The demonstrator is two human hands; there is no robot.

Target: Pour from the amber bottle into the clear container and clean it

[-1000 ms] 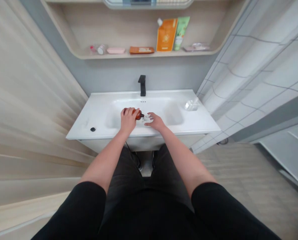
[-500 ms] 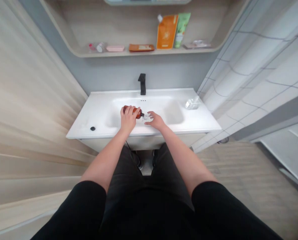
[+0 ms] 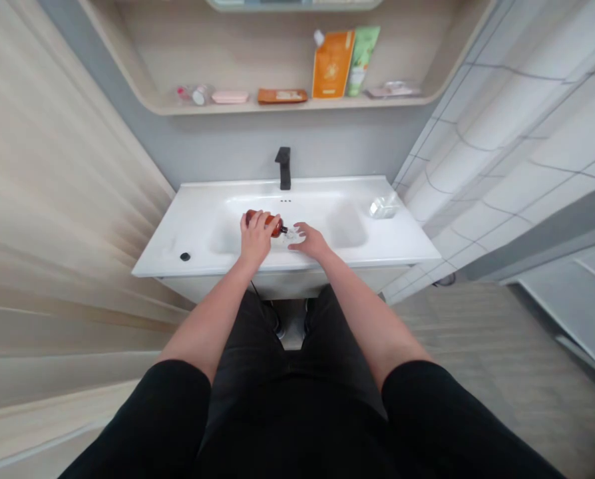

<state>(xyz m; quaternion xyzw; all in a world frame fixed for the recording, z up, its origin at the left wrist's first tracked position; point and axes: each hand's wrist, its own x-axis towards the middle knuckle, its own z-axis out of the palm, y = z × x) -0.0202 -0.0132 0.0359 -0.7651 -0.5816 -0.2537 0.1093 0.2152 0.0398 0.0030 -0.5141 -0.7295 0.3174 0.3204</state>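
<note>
Over the sink's front part, my left hand (image 3: 256,234) is wrapped round an amber bottle (image 3: 276,228) with a black neck. The bottle lies tipped on its side, its neck pointing right. My right hand (image 3: 309,241) curls its fingers round a small clear container (image 3: 292,234), right at the bottle's mouth. Whether liquid is flowing between them is too small to tell. On the counter to the left lies a small round black cap (image 3: 185,257).
The white sink (image 3: 347,223) has a black faucet (image 3: 284,168) at its back. A clear container (image 3: 383,207) stands on the counter's right side. Above, a shelf (image 3: 297,106) holds an orange pouch (image 3: 333,65), a green tube (image 3: 362,61) and several small items.
Almost nothing differs. Both hands keep their places, with the bottle still tipped at the clear container; the bottle's neck sits very slightly lower.
</note>
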